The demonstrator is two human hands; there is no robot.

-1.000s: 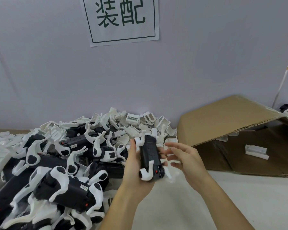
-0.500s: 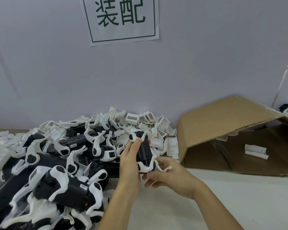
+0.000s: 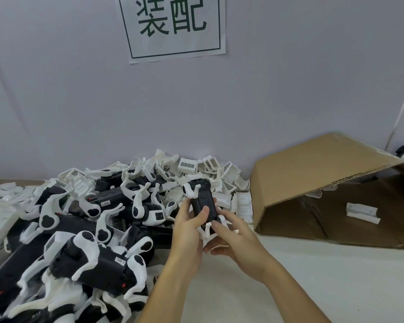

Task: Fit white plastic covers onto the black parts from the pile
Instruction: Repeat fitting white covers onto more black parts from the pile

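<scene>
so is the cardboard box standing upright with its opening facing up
No, the cardboard box lies tipped on its side, its opening facing the person, with a white part resting inside.

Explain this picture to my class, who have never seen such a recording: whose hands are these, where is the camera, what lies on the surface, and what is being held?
There is no machine here. A person wears a wide-angle camera on the head, so you look forward and down along their bare forearms.

The left hand and the right hand together hold one black part, its long side pointing away from the camera. A white plastic cover sits at its far end, and more white plastic shows at the near end, between the fingers.

To the left, on the pale table, lies a big pile of black parts and white covers, many already joined. To the right a cardboard box lies on its side, open towards the camera, with a white piece inside. A paper sign with two large characters hangs on the wall.
</scene>
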